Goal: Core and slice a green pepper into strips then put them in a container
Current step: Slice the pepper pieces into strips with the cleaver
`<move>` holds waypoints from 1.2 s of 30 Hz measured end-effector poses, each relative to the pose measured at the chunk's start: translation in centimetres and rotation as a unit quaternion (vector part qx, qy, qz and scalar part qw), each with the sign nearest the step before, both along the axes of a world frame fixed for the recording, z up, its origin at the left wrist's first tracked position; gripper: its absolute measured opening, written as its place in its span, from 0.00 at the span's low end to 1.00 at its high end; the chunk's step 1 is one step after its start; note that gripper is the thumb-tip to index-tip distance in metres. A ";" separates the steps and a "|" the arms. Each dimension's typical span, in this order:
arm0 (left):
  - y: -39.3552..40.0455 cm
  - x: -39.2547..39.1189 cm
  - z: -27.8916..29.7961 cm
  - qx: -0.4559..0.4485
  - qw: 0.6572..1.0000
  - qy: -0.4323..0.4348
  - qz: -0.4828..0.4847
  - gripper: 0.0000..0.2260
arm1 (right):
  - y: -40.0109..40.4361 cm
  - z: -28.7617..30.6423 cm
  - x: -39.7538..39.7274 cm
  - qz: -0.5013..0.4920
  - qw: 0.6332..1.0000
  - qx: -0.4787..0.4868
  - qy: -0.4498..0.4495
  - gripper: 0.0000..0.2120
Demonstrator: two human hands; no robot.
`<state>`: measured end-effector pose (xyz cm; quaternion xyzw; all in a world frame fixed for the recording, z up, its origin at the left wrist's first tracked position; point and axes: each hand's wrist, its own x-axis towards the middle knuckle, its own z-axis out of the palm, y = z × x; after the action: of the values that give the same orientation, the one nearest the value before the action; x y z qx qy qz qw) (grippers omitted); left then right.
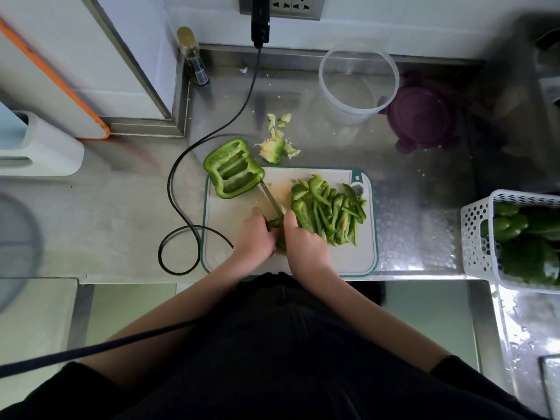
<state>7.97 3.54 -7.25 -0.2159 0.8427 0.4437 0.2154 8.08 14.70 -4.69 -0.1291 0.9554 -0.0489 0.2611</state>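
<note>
My left hand [256, 234] curls round a small piece of green pepper [274, 223] on the cutting board [230, 237], pinning it down. My right hand [304, 241] grips the knife, its handle hidden inside my fist, and the blade [270, 199] slants away from me between both hands. Just right of the blade lies a pile of cut strips [328, 212], touching my right hand. The uncut pepper half [233, 172] sits hollow side up, overhanging the board's far left corner. Beyond it on the table [121, 207] is the torn-out core [274, 148]. The clear container [359, 81] stands farther back, well apart from the board, with a purple lid [424, 115] beside it.
</note>
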 end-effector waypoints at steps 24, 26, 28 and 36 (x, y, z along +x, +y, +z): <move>-1.3 -1.2 -1.9 0.053 0.995 0.083 0.022 0.05 | 2.2 1.2 0.8 -0.168 0.974 -0.150 0.005 0.12; -1.3 -1.2 -1.9 0.041 0.995 0.091 0.016 0.06 | 1.9 1.0 0.9 -0.164 0.975 -0.148 0.005 0.12; -1.3 -1.1 -1.9 0.018 0.994 0.105 0.002 0.06 | 1.8 0.7 1.1 -0.158 0.977 -0.142 0.002 0.11; -1.1 -1.1 -2.0 0.015 0.994 0.112 0.006 0.02 | 1.6 -0.6 1.6 -0.133 0.985 -0.109 0.002 0.11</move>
<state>6.87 2.40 -9.24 -0.1668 0.8536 0.4788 0.1198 9.69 16.27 -5.30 -0.0288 0.9536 -0.1869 0.2343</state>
